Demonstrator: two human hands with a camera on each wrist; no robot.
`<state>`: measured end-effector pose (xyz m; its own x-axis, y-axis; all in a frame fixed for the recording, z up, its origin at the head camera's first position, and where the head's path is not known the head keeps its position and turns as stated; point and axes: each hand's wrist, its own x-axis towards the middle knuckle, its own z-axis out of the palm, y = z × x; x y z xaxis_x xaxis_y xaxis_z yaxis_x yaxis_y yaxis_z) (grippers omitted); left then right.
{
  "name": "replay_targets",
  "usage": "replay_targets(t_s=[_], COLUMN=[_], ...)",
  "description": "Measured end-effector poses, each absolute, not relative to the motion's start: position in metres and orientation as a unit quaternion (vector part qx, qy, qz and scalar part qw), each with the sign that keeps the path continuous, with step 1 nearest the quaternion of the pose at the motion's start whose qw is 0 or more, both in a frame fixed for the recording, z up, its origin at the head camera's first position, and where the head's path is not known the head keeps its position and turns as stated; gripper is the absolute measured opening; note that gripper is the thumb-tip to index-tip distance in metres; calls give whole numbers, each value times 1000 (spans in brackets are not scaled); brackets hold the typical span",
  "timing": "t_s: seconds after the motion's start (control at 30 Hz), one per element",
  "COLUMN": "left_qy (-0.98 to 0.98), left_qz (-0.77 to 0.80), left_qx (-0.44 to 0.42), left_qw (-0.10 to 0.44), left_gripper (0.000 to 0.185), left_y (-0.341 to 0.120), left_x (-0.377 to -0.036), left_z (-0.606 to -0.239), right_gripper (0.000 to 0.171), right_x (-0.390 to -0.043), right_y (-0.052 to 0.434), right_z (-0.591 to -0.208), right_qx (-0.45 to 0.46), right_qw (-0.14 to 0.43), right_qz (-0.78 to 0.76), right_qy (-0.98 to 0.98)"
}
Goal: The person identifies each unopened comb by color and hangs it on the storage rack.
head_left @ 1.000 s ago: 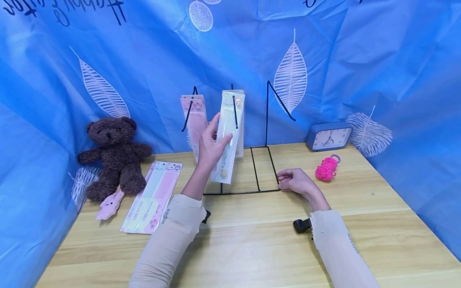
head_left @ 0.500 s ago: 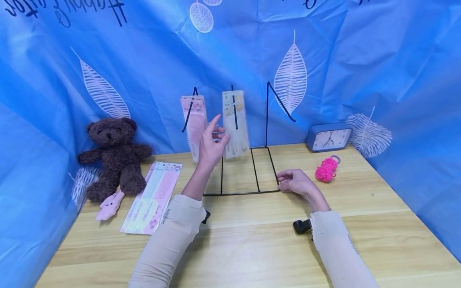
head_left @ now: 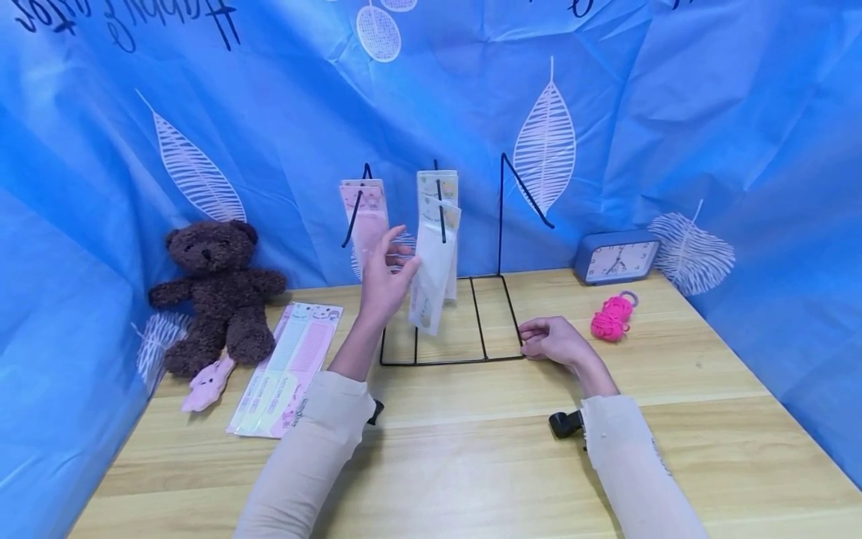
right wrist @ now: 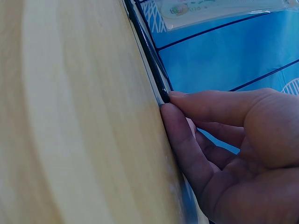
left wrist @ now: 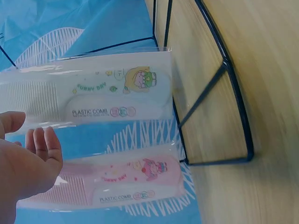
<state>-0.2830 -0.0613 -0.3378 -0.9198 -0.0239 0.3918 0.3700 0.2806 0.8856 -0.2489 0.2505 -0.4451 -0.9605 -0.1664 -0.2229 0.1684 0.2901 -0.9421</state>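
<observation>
A black wire display rack [head_left: 453,363] stands on the table with three hooks. On its middle hook hang white plastic combs [head_left: 436,262] in clear packets, the front one tilted. Pink packaged combs [head_left: 364,217] hang from the left hook. My left hand [head_left: 385,281] is raised between these two sets, fingers bent loosely. In the left wrist view its thumb lies by the lower edge of the white comb packet [left wrist: 126,93], apart from the fingers; whether it touches is unclear. My right hand [head_left: 555,340] pinches the rack's front right corner between thumb and finger.
Flat packaged combs [head_left: 286,370] lie on the left of the table. Beside them sits a brown teddy bear [head_left: 218,292] with a small pink toy [head_left: 207,385]. A blue clock [head_left: 617,257] and pink yarn [head_left: 611,319] are at the right. Blue cloth [head_left: 303,112] hangs behind.
My left hand has let go of the front white comb packet and drawn slightly left and down. The packet swung back, then forward, and now hangs tilted. My right hand stays at the rack corner.
</observation>
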Motion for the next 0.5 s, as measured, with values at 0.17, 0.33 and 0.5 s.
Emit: replay_targets(t_s=[0.17,0.33,0.5], left_qy=[-780,-780,-773], left_qz=[-595,-595,-595], left_qx=[-103,-104,-118], left_qw=[165,163,187], left_gripper=[53,51,47], left_y=[-70,-84,-102], left_x=[-284,-283,-282], left_z=[-343,-347,-353], right_gripper=[57,57,58], right_x=[-249,-249,-249], right_y=[250,250,251], right_z=[-444,-444,-444], right_qx=[0,1,-1], right_qw=[140,141,141], right_qz=[-595,-595,-591], right_qy=[791,792,794])
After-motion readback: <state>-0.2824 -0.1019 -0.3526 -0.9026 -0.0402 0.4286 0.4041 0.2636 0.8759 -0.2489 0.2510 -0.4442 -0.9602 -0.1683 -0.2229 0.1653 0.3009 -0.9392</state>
